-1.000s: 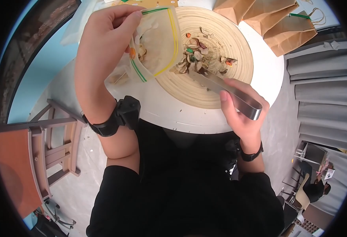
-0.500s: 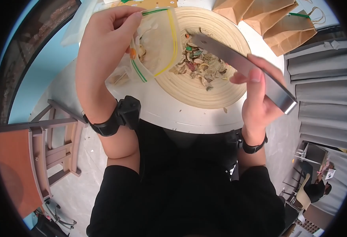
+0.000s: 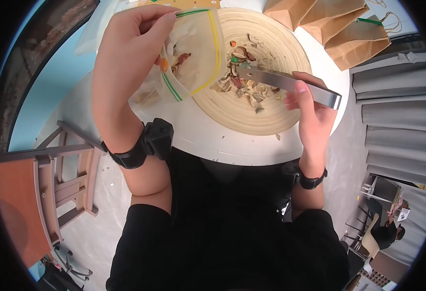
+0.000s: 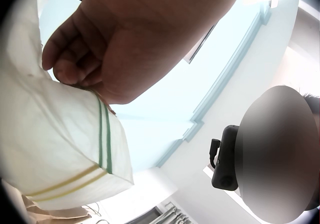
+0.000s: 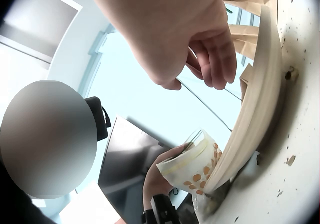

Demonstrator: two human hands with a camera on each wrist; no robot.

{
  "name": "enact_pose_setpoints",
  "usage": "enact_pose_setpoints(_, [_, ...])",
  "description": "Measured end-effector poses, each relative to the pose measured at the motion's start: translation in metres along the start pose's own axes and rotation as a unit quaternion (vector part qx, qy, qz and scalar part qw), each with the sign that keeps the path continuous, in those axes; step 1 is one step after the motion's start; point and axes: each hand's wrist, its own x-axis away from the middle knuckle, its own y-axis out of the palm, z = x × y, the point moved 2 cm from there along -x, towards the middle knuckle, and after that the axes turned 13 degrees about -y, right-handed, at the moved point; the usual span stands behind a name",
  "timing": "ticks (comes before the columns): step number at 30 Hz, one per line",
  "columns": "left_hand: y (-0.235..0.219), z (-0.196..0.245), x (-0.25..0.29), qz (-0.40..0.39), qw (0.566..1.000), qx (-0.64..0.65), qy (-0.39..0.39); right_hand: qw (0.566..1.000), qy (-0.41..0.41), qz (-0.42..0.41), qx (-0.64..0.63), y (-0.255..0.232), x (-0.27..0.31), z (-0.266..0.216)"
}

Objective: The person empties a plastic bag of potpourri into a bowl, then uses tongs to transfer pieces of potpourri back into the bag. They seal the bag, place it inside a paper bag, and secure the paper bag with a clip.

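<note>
In the head view my left hand (image 3: 138, 41) pinches the edge of a translucent zip bag (image 3: 201, 51) with green and yellow seal lines, its mouth facing the plate. A few dried pieces, one reddish (image 3: 183, 58), show inside it. My right hand (image 3: 315, 104) holds metal tongs (image 3: 283, 81), thumb on the near arm. Their tips reach into a heap of dried petals (image 3: 252, 91) on a round ridged plate (image 3: 283, 46). In the right wrist view the hand (image 5: 190, 39) hides the tongs, and orange dots mark the zip bag (image 5: 189, 166).
Brown paper bags (image 3: 332, 24) stand beyond the plate at the right. Another clear plastic bag (image 3: 145, 96) lies on the white round table (image 3: 232, 151) under the zip bag. Crumbs are scattered on the table. A wooden chair (image 3: 72, 169) stands at the left.
The tongs rose out of the petals towards the upper right, then came down into the heap again. A reddish piece now shows inside the zip bag. My left hand has stayed nearly still.
</note>
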Motion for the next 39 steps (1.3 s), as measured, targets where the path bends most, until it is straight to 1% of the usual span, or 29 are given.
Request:
enact_pose_setpoints(2, [0.001, 0.001, 0.001, -0.001, 1.0, 0.003, -0.002, 1.0, -0.002, 0.001, 0.004, 0.005, 0.003, -0.001])
enact_pose_setpoints(6, [-0.001, 0.001, 0.001, -0.002, 1.0, 0.002, -0.002, 0.987, -0.099, -0.036, 0.119, 0.011, 0.006, -0.003])
enact_pose_setpoints(10, [0.0, -0.001, 0.0, 0.008, 1.0, 0.011, -0.002, 0.969, -0.18, -0.046, 0.165, 0.015, 0.009, -0.007])
enact_pose_setpoints(16, [0.002, 0.001, 0.003, 0.006, 1.0, 0.016, -0.011, 0.959, -0.207, -0.059, 0.186, 0.016, 0.01, -0.009])
enact_pose_setpoints(18, [0.0, 0.0, 0.001, -0.001, 1.0, 0.008, -0.004, 0.961, -0.201, -0.059, 0.18, 0.016, 0.009, -0.007])
enact_pose_setpoints(22, [0.001, 0.001, 0.004, 0.015, 1.0, 0.019, -0.008, 0.963, -0.192, -0.055, 0.181, 0.016, 0.01, -0.007])
enact_pose_setpoints(28, [-0.003, -0.002, 0.0, -0.001, 1.0, -0.007, 0.004, 0.983, -0.146, -0.015, 0.11, 0.003, 0.006, -0.003])
enact_pose_setpoints(31, [-0.002, -0.001, 0.001, 0.001, 1.0, -0.006, -0.001, 0.996, -0.067, 0.032, 0.052, 0.004, -0.004, -0.001])
enact_pose_setpoints(32, [-0.001, -0.001, 0.001, 0.005, 1.0, -0.005, -0.002, 0.998, -0.034, 0.032, 0.032, 0.005, -0.007, -0.001])
enact_pose_setpoints(35, [0.0, -0.001, 0.0, 0.006, 1.0, -0.002, -0.003, 0.999, -0.019, 0.028, 0.042, 0.005, -0.012, 0.004])
enact_pose_setpoints(38, [0.0, -0.001, 0.0, 0.003, 1.0, -0.004, -0.003, 0.996, -0.058, 0.065, 0.026, 0.003, -0.012, 0.003])
enact_pose_setpoints(39, [-0.001, -0.001, 0.0, 0.003, 1.0, -0.006, -0.002, 0.996, -0.058, 0.065, 0.025, 0.001, -0.014, 0.003])
